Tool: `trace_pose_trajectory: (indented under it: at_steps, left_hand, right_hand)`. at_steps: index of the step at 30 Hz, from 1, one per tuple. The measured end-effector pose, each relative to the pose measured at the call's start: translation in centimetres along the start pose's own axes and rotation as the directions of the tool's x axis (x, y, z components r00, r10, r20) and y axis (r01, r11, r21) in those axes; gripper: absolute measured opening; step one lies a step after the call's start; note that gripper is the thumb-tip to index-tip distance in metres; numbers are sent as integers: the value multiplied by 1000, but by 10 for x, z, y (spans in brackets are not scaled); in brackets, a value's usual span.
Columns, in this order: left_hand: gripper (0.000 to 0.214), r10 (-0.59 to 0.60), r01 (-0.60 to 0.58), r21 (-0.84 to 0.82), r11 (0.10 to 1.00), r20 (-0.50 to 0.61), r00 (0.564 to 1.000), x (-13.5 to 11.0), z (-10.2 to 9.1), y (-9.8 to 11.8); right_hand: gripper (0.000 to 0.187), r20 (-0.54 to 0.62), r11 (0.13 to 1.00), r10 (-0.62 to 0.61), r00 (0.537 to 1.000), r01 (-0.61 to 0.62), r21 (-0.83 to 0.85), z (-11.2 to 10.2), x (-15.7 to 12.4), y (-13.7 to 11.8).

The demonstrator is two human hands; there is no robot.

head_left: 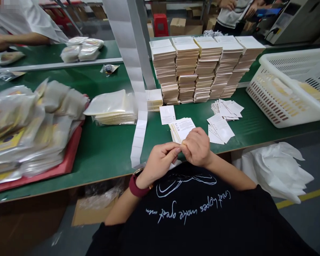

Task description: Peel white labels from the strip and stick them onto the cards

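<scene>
My left hand (160,160), with a dark red band on its wrist, pinches thumb against forefinger. Fingers curled, my right hand (196,147) meets it tip to tip. Whatever lies between the fingertips is too small or hidden to name. Just beyond them is a small pile of printed white cards (185,127) on the green table (109,149), partly covered by my right hand. A single card (167,115) lies behind that pile. Loose cards (221,128) are spread to the right. A strip of white labels (139,137) hangs down to the table left of my hands.
Tall card stacks (186,60) stand at the back, beside a metal post (144,46). Clear plastic bags (112,106) lie left; more filled bags (42,135) fill a red tray (76,149). A white basket (280,103) is at right. Two other people work across the table.
</scene>
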State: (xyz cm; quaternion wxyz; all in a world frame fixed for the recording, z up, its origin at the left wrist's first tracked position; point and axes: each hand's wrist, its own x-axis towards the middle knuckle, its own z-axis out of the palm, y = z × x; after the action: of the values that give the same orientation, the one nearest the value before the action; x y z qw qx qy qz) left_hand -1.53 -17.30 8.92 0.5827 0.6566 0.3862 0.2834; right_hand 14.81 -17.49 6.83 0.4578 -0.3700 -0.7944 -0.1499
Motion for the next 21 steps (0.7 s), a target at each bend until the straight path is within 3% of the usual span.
trace_pose_trajectory:
  at_steps: [4,7,9,12,15,18,21]
  left_hand:
    - [27,105,-100,92,991,-58,993,2,9,6]
    - [26,148,-137,101,985,-109,983,1,10,10]
    - [24,150,-141,87,986,-110,983,2,8,11]
    - [25,122,-117,69,991,-78,989,5,6,12]
    - [31,51,-51,38,998,11,999,6,7,12]
    - [36,-35,31,37,999,126,991,7,9,11]
    - [28,-70,58,75,995,158,985,14,13,11]
  right_hand:
    - [35,17,953,177,984,-175,246,-9,0,1]
    - [30,59,916,119,991,-133,379,-20,0,3]
    - [20,64,950,8,998,-27,310,-27,-2,6]
    - [21,48,985,-106,993,98,142,-33,-11,10]
    - [20,77,985,-71,994,58,162,-34,-22,10]
    - [20,222,985,2,975,-40,169,-40,-31,12]
    - [32,484,980,0,875,-96,174,-53,-34,18]
